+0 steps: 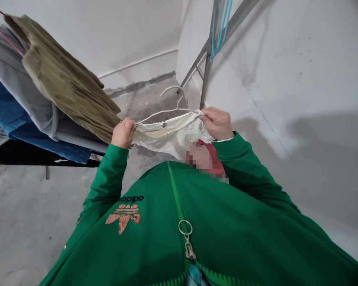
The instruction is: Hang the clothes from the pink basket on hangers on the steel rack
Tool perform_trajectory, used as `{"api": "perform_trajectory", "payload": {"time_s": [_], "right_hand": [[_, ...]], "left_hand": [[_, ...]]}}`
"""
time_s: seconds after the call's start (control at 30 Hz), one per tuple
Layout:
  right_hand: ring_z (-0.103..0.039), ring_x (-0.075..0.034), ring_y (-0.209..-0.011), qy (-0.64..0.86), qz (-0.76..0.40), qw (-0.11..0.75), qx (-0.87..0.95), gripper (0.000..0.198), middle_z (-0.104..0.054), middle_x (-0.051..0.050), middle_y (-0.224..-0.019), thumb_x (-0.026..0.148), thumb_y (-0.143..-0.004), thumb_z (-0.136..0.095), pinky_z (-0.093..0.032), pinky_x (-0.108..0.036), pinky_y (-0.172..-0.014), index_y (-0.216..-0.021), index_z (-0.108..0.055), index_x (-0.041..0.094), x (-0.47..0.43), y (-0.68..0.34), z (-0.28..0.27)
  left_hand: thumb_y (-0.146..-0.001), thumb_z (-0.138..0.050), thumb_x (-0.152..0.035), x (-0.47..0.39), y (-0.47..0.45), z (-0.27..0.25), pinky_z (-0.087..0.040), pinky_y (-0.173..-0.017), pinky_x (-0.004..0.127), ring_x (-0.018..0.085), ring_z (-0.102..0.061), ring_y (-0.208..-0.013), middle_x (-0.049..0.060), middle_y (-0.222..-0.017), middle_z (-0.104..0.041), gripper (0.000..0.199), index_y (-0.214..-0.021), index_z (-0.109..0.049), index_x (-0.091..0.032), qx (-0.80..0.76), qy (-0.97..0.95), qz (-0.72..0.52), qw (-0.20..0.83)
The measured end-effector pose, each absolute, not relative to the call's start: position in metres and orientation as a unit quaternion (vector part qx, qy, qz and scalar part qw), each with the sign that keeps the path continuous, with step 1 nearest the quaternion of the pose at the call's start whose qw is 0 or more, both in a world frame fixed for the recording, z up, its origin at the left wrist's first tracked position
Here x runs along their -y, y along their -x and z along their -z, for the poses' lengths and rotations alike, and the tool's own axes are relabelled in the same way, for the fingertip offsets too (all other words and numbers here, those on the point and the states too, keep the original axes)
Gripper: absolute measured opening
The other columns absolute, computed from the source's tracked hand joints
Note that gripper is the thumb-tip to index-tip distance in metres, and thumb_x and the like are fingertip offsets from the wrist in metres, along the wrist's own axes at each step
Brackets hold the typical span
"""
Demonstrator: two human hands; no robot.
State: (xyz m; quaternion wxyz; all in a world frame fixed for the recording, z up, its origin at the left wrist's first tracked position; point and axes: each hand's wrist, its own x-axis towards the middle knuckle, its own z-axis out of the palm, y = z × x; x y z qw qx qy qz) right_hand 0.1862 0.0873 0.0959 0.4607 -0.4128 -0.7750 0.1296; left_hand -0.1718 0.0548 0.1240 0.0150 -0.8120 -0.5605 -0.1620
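A white lacy garment (173, 137) is stretched between my hands on a pale, thin hanger (178, 104), whose hook stands up above the neckline. My left hand (123, 133) is closed on the garment's left shoulder at one end of the hanger. At the other end, my right hand (217, 123) pinches the right shoulder, with thumb and fingers pressed together. A small dark round spot shows at the middle of the garment's neckline. Below its right side is a red patch (216, 159), partly blurred out, so I cannot make out its detail.
Clothes hang on the left, among them an olive garment (62, 79), a grey one (26, 75) and a blue one (6, 107). A metal stand (207, 47) with turquoise hangers (220, 31) leans by the white wall (301, 59). The floor (24, 222) is bare concrete.
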Motion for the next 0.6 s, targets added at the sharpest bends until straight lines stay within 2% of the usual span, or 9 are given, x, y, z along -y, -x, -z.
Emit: {"api": "perform_trajectory", "payload": {"time_s": [0.17, 0.33, 0.5, 0.6], "right_hand": [[-0.061, -0.018, -0.071, 0.429, -0.144, 0.453, 0.768, 0.042, -0.065, -0.005, -0.074, 0.053, -0.093, -0.043, -0.048, -0.031, -0.068, -0.085, -0.069, 0.021, -0.083, -0.183, -0.098], [-0.06, -0.017, -0.073, 0.431, -0.134, 0.438, 0.777, 0.04, -0.065, -0.005, -0.074, 0.051, -0.094, -0.044, -0.047, -0.03, -0.069, -0.084, -0.068, 0.021, -0.082, -0.187, -0.099], [-0.063, -0.018, -0.08, 0.435, -0.128, 0.387, 0.802, 0.04, -0.068, -0.008, -0.085, 0.049, -0.094, -0.044, -0.048, -0.031, -0.075, -0.092, -0.069, 0.019, -0.087, -0.204, -0.089], [-0.064, -0.021, -0.092, 0.41, -0.126, 0.363, 0.827, 0.042, -0.07, -0.01, -0.097, 0.053, -0.092, -0.046, -0.048, -0.035, -0.085, -0.099, -0.069, 0.019, -0.086, -0.212, -0.092]], "left_hand": [[-0.097, -0.031, -0.037, -0.057, 0.16, -0.132, -0.038, -0.066, 0.031, 0.02, -0.056, -0.076, 0.01, -0.088, -0.06, 0.034, -0.094, -0.058, -0.016, 0.576, 0.807, 0.118, 0.049], [-0.097, -0.032, -0.04, -0.054, 0.164, -0.137, -0.038, -0.067, 0.031, 0.021, -0.056, -0.081, 0.009, -0.088, -0.059, 0.033, -0.093, -0.056, -0.018, 0.594, 0.791, 0.141, 0.051], [-0.096, -0.032, -0.042, -0.052, 0.184, -0.145, -0.038, -0.071, 0.032, 0.022, -0.056, -0.084, 0.009, -0.087, -0.057, 0.032, -0.09, -0.054, -0.019, 0.615, 0.761, 0.196, 0.07], [-0.096, -0.034, -0.045, -0.049, 0.19, -0.15, -0.037, -0.069, 0.032, 0.022, -0.056, -0.081, 0.008, -0.084, -0.056, 0.033, -0.089, -0.053, -0.019, 0.61, 0.766, 0.191, 0.077]]}}
